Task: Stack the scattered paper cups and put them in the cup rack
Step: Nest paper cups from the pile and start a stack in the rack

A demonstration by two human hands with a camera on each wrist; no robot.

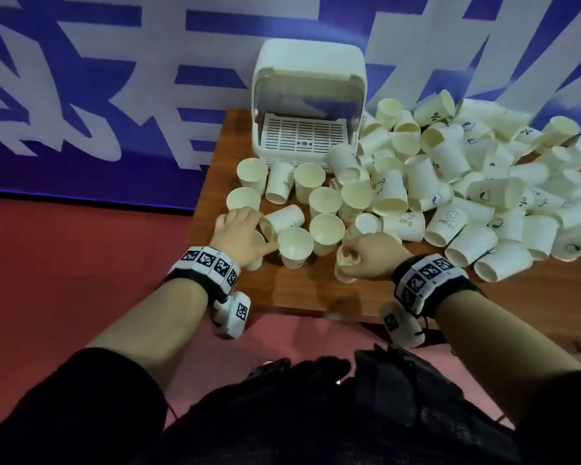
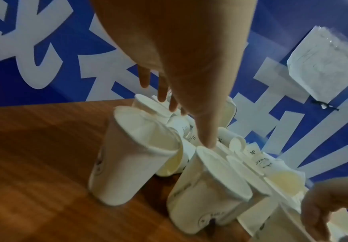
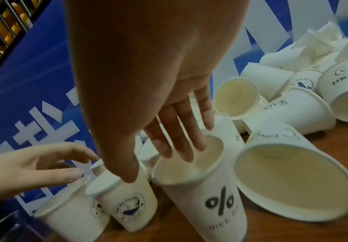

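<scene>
The left hand (image 1: 237, 229) hangs with fingers spread and loose over the near-left cluster of paper cups (image 1: 467, 182), its thumb just touching the rim of an upright cup (image 1: 295, 246); it grasps nothing. The right hand (image 1: 371, 255) is near the table's (image 1: 302, 293) front edge, reaching into the "%" cup (image 3: 202, 193): the right wrist view shows its fingers (image 3: 181, 131) straight inside the mouth, thumb outside on a neighbouring cup's upturned base. Whether it truly pinches the wall I cannot tell.

The cup rack (image 1: 307, 102), white with its lid raised, stands at the far side against the blue banner (image 1: 81, 95), well apart from both hands. To the right the cups lie heaped.

Readable print: "HELLO" with a smiley, a big "%", and a round blue emblem whose words blur.

Only the head view shows the rack's slotted floor; only the right wrist view shows shelves of yellow items far left.
</scene>
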